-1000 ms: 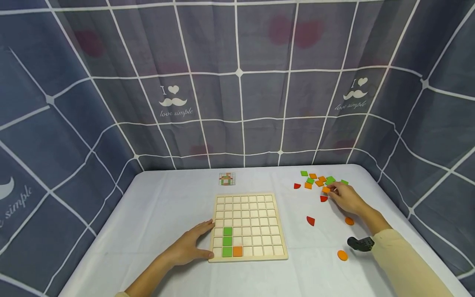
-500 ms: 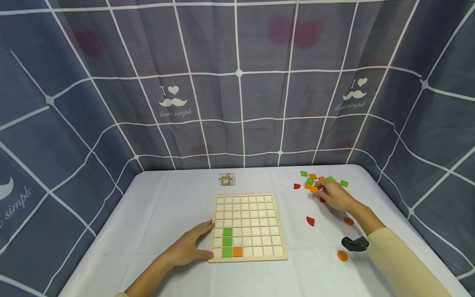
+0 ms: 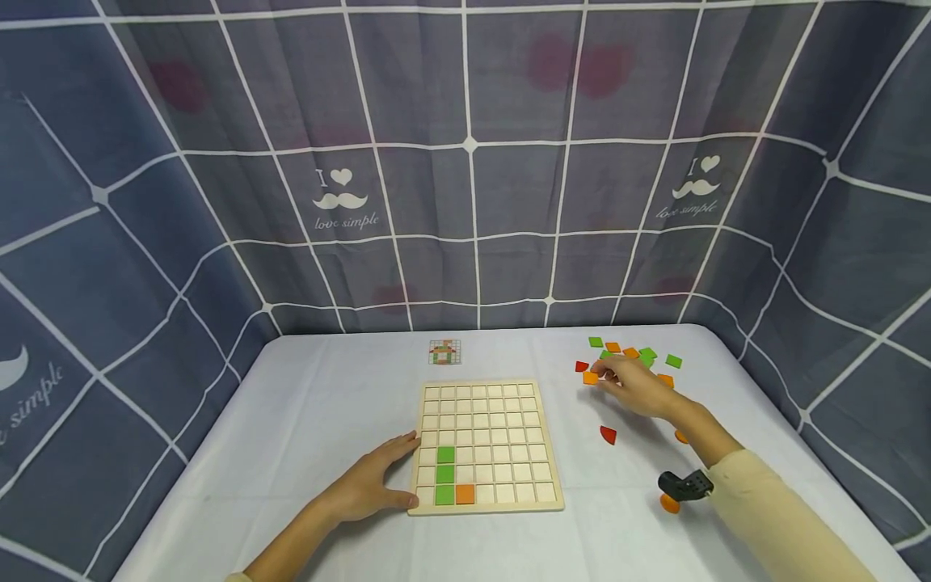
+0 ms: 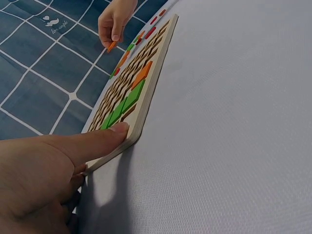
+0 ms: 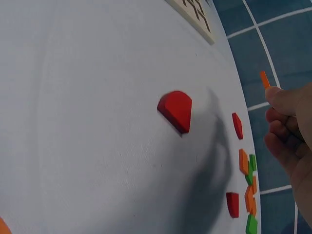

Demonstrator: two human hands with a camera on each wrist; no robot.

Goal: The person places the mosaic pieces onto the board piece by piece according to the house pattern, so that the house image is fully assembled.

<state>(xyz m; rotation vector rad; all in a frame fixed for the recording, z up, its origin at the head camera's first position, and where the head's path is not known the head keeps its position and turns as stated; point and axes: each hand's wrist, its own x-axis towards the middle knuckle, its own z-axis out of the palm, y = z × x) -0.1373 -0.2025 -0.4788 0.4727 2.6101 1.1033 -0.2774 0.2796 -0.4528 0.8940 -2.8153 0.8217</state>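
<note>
A wooden grid board (image 3: 507, 453) lies on the white table, with three green square tiles (image 3: 445, 474) in one column and an orange square tile (image 3: 465, 494) beside the lowest. At the board's left edge rests my left hand (image 3: 367, 482). Its thumb (image 4: 105, 142) presses the rim near the front corner, fingers extended along the side. My right hand (image 3: 640, 386) pinches another orange square tile (image 3: 590, 377) between thumb and fingers, held above the table right of the board. That tile (image 5: 264, 79) also shows at the fingertips in the right wrist view.
Loose green and orange tiles (image 3: 673, 361) lie at the back right, partly behind my right hand. A red quarter-round piece (image 3: 608, 435) sits right of the board. An orange round piece (image 3: 670, 504) lies under the black wrist camera (image 3: 684, 485). A small pattern card (image 3: 444, 352) lies behind the board.
My right hand has moved left from the tile pile, carrying the orange tile toward the board. My left hand stays at the board's edge.
</note>
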